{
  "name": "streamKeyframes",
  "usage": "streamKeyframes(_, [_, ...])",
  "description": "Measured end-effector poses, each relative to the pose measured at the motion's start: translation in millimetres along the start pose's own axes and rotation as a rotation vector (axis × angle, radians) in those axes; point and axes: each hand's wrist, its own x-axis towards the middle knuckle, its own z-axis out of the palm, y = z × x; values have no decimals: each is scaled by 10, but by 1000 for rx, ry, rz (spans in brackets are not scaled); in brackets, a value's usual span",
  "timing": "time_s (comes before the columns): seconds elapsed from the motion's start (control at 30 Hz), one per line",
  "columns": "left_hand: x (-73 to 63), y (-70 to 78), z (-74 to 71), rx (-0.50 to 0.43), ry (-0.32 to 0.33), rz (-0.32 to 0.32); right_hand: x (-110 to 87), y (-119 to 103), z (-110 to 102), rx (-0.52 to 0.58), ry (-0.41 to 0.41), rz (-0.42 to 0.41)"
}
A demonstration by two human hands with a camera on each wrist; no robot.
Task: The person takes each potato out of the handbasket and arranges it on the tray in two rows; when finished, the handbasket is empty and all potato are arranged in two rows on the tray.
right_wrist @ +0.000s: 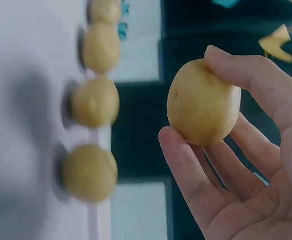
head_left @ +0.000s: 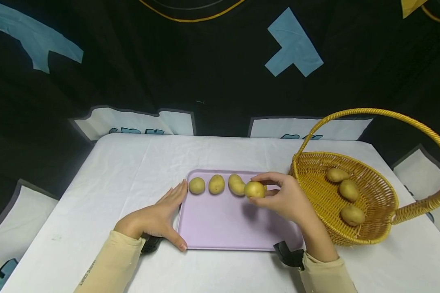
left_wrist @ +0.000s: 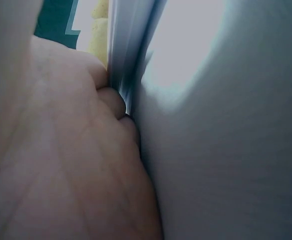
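Note:
My right hand (head_left: pixel 287 199) pinches a potato (right_wrist: pixel 203 102) between thumb and fingers, raised above the upper right part of a lilac tray (head_left: pixel 234 228). Along the tray's far side several potatoes stand in a row, among them a round potato (head_left: pixel 196 185) at the left end. The held potato mostly hides the one at the right end in the head view; the right wrist view shows that potato (right_wrist: pixel 90 173) on the tray. My left hand (head_left: pixel 155 219) rests at the tray's left edge, thumb spread near the front corner, fingers extended toward the back corner.
A yellow wicker basket (head_left: pixel 326 158) with a tall arched handle stands right of the tray, close to my right forearm. Inside it lie three potatoes, one potato (head_left: pixel 353 215) nearest the front. White cloth covers the table (head_left: pixel 132 171); a black printed curtain (head_left: pixel 220 81) hangs behind.

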Motion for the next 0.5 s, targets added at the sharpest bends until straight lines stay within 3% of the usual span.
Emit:
streamKeyframes(0.13, [-12, -4, -3, 2, -2, 7, 26, -3, 236, -28, -52, -22])
streamKeyframes(0.37, [-20, 3, -16, 8, -1, 9, 18, -51, 569, 10, -156, 52])
streamKeyframes(0.5, [-8, 20, -11, 13, -2, -2, 6, -49, 715, -67, -174, 28])
